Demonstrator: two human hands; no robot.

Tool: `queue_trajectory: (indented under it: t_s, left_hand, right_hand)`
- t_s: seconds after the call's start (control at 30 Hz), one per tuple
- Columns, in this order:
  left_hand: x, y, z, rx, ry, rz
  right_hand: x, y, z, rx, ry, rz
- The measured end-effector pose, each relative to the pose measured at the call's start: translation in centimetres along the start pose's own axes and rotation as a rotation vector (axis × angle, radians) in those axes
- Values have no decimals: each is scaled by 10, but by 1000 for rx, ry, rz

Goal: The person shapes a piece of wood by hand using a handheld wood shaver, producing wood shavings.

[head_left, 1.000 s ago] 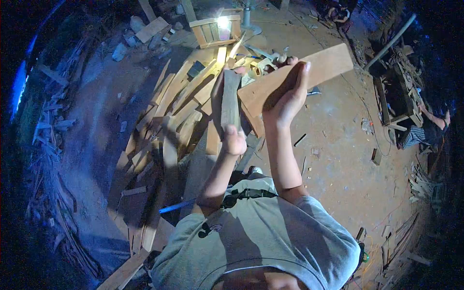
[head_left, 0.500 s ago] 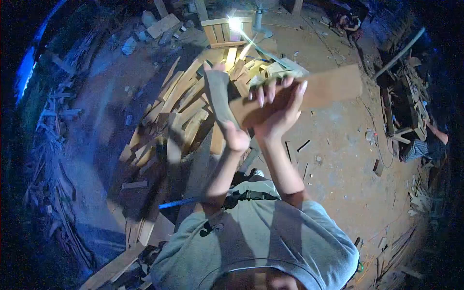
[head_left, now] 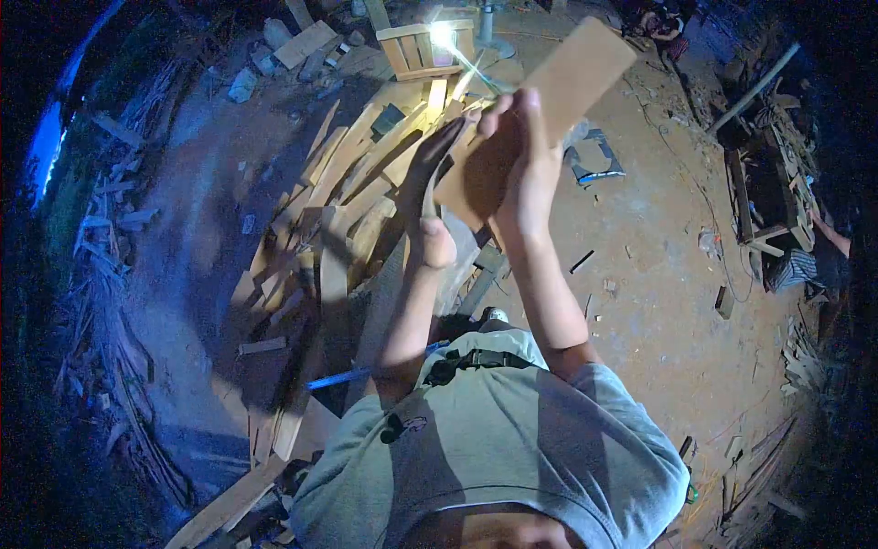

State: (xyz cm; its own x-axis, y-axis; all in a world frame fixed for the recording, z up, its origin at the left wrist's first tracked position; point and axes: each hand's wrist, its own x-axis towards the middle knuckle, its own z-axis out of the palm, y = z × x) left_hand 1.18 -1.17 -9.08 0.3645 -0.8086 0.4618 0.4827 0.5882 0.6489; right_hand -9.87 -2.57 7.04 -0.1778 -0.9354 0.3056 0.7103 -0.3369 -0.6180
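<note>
My right hand (head_left: 532, 178) is wrapped round a flat, smooth wooden board (head_left: 585, 78) with rounded corners. The board slants up to the right, well above the floor. Along my left hand (head_left: 437, 243) lies a thin, curved dark grey strip (head_left: 430, 172), held from the fingertips down to the thumb. That strip is right beside the board's lower left end and overlaps it in this view. Below both hands spreads a pile of cut wood pieces (head_left: 366, 178).
A bright lamp (head_left: 443, 35) shines by a slatted wooden crate (head_left: 409, 55). A wooden frame (head_left: 768, 192) stands at the right, with a person's arm (head_left: 830, 236) beside it. Another person (head_left: 663, 27) is at the far right. Wood scraps (head_left: 114, 210) line the left side.
The board has swung from nearly level to a steep slant, its far end rising. My left hand and the grey strip have turned and come in closer against the board.
</note>
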Motion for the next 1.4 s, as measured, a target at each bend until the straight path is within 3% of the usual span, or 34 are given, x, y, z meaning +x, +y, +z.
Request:
queue_trajectory:
  t_s: [0.03,0.13,0.33,0.4,0.43,0.47,0.53,0.57,0.67,0.7,0.73,0.8,0.87,0.9,1.17,1.23,1.3,1.33,1.37,1.4]
  left_hand:
    - [10,37,48,448,-142,128]
    - [2,35,47,467,-147,135]
    - [18,53,71,481,-276,152]
    - [-9,12,41,535,293,64]
    - [0,36,37,558,-153,50]
    - [0,30,23,552,-154,54]
    - [1,16,6,-446,353,-306]
    - [1,16,10,-451,350,-302]
    - [-3,30,47,552,-59,120]
    - [2,31,51,515,-38,146]
    - [12,59,87,11,5,30]
    - [26,67,88,-11,-56,55]
    - [29,66,82,-155,91,-4]
    - [34,65,82,-86,-76,73]
    - [32,51,92,-248,-28,-19]
    - [33,47,94,88,-116,146]
    - [29,35,101,115,-178,188]
    - [25,29,106,149,-221,233]
    - [20,30,105,274,-196,168]
    - [12,22,108,160,59,88]
  right_hand:
    - [-4,0,1,15,-12,24]
    - [9,-10,4,-26,121,28]
    - [1,1,3,38,76,10]
    - [12,-1,1,52,110,-5]
    - [19,-2,-2,62,115,-9]
    - [18,-3,-2,60,111,-14]
    - [8,-4,-1,-19,98,14]
    - [3,-2,4,-13,63,40]
    - [10,2,-7,-6,87,25]
    - [16,-1,-10,-28,83,-13]
    - [21,-3,-12,20,98,-66]
    - [31,-5,-28,80,104,-112]
    - [32,-7,-40,45,113,-139]
    - [31,-9,-46,41,123,-121]
    - [22,-10,-63,125,121,-84]
    - [19,-8,-60,129,107,-103]
    - [16,-2,-53,99,156,-124]
    - [3,-16,-31,152,207,-7]
    - [3,3,-38,123,124,-70]
    - [-5,6,-29,307,176,-57]
